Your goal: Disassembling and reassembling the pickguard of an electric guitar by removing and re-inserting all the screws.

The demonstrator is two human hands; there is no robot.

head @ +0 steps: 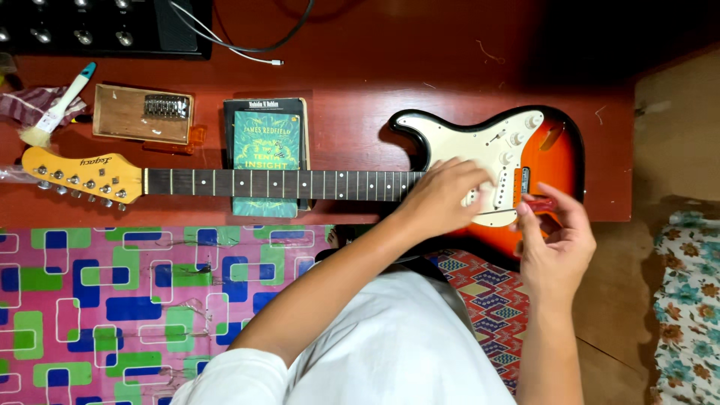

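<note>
Between right grip (541, 214), red screwdriver handle (537, 204) over guitar (551, 161).

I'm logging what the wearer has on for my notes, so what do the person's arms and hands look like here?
Both arms are bare from the short white sleeves down. The left hand and right hand wear no gloves, and no rings, watch or bracelets are visible. The white shirt looks plain, with no visible markings.

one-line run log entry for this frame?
left hand: on guitar pickguard | right hand: holds red-handled tool | neck on book
</note>
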